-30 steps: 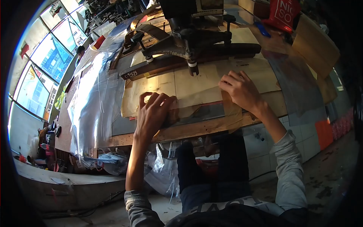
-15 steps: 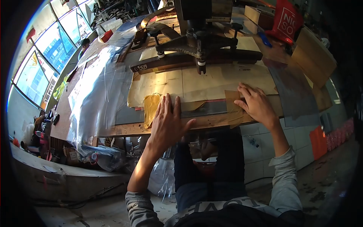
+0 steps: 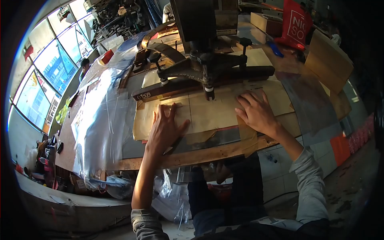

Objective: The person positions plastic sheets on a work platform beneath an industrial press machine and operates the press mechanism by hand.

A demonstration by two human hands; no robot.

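My left hand (image 3: 163, 130) rests with fingers apart on the left part of a worn, cream-coloured sheet (image 3: 212, 114). On the sheet's right half lies my right hand (image 3: 258, 114), fingers stretched and slightly bent, beside a strip of brown tape (image 3: 249, 138) that runs over the front edge. Just beyond both hands, a long dark bar (image 3: 176, 89) spans the sheet under the black bracket (image 3: 206, 66) of a press. Whether a small thing lies under either palm is hidden.
Clear plastic film (image 3: 98, 124) covers the table's left side. Right of the sheet lies a translucent grey sheet (image 3: 310, 108), with a cardboard piece (image 3: 330, 60) and a red bag (image 3: 295, 26) behind it. Another person (image 3: 84, 69) is by the windows.
Both hands have slid forward over the cream sheet, away from the table's front edge and closer to the bar. My left hand has left the yellow tape patch's front part. The view has shifted.
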